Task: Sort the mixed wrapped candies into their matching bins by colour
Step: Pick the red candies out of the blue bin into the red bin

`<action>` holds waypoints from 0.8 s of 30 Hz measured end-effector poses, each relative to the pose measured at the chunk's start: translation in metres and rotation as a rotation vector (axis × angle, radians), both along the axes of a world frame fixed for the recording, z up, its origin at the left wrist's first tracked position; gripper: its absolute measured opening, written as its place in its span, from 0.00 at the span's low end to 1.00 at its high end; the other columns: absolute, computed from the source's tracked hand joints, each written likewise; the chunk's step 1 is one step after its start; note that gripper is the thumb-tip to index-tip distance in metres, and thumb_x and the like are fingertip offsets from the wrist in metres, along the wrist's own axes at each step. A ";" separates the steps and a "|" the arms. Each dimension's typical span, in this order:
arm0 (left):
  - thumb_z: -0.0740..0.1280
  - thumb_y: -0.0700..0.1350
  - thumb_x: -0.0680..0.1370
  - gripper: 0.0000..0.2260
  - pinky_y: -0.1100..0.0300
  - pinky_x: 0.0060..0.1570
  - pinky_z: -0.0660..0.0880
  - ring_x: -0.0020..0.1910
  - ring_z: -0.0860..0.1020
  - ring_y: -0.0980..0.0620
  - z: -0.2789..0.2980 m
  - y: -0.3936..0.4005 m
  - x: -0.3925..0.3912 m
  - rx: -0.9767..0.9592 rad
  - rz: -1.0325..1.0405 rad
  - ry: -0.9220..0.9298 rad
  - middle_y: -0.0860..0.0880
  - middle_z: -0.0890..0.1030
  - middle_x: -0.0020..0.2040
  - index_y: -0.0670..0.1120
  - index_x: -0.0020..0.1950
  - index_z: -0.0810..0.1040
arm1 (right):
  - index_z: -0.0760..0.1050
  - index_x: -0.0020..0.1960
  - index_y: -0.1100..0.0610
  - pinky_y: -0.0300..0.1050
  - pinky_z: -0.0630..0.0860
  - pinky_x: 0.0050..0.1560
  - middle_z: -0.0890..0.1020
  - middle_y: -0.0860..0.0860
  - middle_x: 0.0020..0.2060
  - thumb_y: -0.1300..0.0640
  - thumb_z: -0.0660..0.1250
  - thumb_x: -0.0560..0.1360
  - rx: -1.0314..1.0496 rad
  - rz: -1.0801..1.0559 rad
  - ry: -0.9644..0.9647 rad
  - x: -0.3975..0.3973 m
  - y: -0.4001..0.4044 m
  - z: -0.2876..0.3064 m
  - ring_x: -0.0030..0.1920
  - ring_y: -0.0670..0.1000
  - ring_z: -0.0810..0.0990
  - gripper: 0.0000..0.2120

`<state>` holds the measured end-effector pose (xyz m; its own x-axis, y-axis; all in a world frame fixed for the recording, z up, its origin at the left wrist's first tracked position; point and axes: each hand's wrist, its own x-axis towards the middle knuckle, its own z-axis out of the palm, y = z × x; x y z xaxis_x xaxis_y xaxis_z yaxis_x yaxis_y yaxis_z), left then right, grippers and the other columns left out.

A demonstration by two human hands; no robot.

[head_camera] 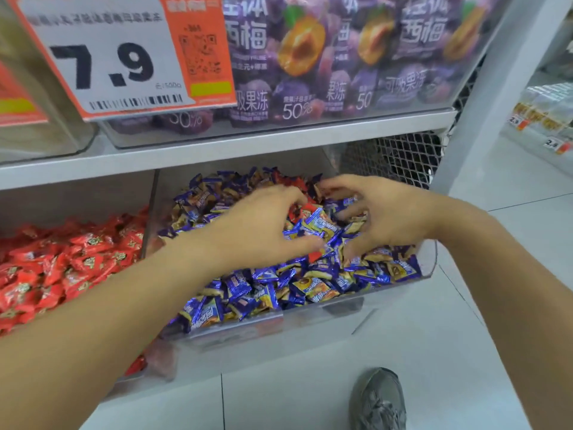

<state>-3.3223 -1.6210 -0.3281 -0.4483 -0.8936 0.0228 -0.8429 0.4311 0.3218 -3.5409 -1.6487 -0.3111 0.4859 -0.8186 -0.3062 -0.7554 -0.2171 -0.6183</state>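
Both hands are over the clear bin [429, 262] of blue candies [248, 290]. Left hand [260, 228] has curled fingers w/ thumb near a red candy [316, 254], but blur hides if it pinches. Right hand [387, 212] is spread, fingertips on the pile; red candies bin [145, 212] is just to the left.

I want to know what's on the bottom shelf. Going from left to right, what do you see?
Bin of red candies → clear divider wall → left hand over the bin of blue candies → right hand → white shelf post.
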 end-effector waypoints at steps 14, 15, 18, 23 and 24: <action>0.74 0.55 0.72 0.15 0.74 0.36 0.67 0.35 0.75 0.67 -0.002 -0.011 0.009 -0.054 0.036 0.004 0.62 0.76 0.35 0.54 0.56 0.81 | 0.83 0.55 0.47 0.41 0.74 0.57 0.84 0.45 0.53 0.46 0.77 0.69 -0.290 -0.021 0.106 0.011 -0.011 -0.027 0.53 0.46 0.80 0.16; 0.74 0.56 0.72 0.14 0.74 0.34 0.66 0.33 0.74 0.65 0.000 -0.011 0.013 -0.049 0.051 0.013 0.61 0.75 0.35 0.55 0.55 0.80 | 0.84 0.53 0.48 0.33 0.72 0.53 0.84 0.44 0.51 0.50 0.78 0.70 -0.295 -0.014 0.115 0.009 -0.012 -0.025 0.50 0.44 0.79 0.13; 0.73 0.56 0.72 0.15 0.73 0.40 0.72 0.42 0.80 0.67 0.001 -0.011 0.024 0.049 0.073 0.129 0.62 0.80 0.44 0.60 0.57 0.77 | 0.82 0.56 0.48 0.32 0.73 0.52 0.84 0.43 0.49 0.57 0.77 0.70 -0.223 0.011 0.117 0.003 -0.014 -0.013 0.48 0.41 0.81 0.15; 0.69 0.52 0.77 0.17 0.59 0.57 0.74 0.54 0.78 0.63 0.003 -0.009 0.026 0.015 0.088 0.141 0.63 0.80 0.53 0.57 0.66 0.76 | 0.75 0.67 0.45 0.43 0.74 0.52 0.81 0.46 0.49 0.45 0.73 0.73 -0.161 0.042 0.188 0.016 -0.016 -0.016 0.45 0.44 0.78 0.23; 0.67 0.52 0.78 0.15 0.60 0.56 0.74 0.53 0.79 0.62 0.003 -0.010 0.026 0.021 0.096 0.133 0.63 0.81 0.54 0.57 0.65 0.77 | 0.79 0.62 0.46 0.44 0.74 0.52 0.82 0.46 0.48 0.45 0.73 0.73 -0.165 0.043 0.194 0.018 -0.018 -0.020 0.45 0.45 0.79 0.19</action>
<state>-3.2963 -1.6306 -0.3248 -0.3552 -0.9330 0.0576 -0.8290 0.3429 0.4417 -3.5224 -1.6667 -0.3307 0.4666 -0.8450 -0.2613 -0.8444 -0.3377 -0.4159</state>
